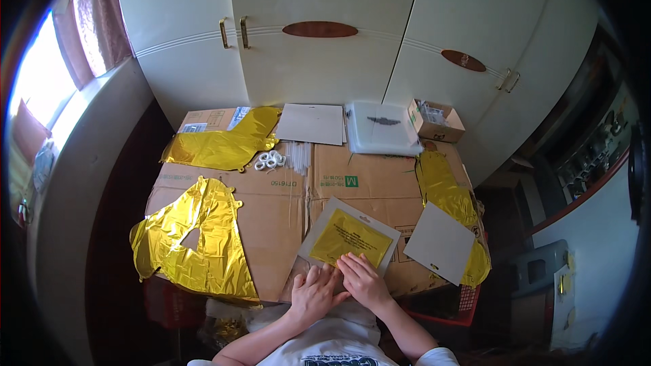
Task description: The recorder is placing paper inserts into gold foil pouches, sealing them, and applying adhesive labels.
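In front of me lies a grey hanger card (389, 249) with a folded gold foil balloon (352, 236) on it, dark print showing through. It is tilted on the cardboard and seems to be in a clear bag. My right hand (364, 280) rests on its near edge, fingers stretched out over the foil. Beside it, my left hand (316, 294) lies at the card's near left corner with fingers apart. The two hands almost meet, and neither visibly grips anything. What lies under the palms is hidden.
Flattened cardboard (271, 196) covers the table. Gold foil letter balloons lie at left (203, 257), back left (224, 146) and right (444, 186). Around them are a grey card (439, 244), stacked cards (312, 124), white ribbon rolls (270, 160), clear straws (298, 157), a plastic box (383, 132) and a carton (437, 125).
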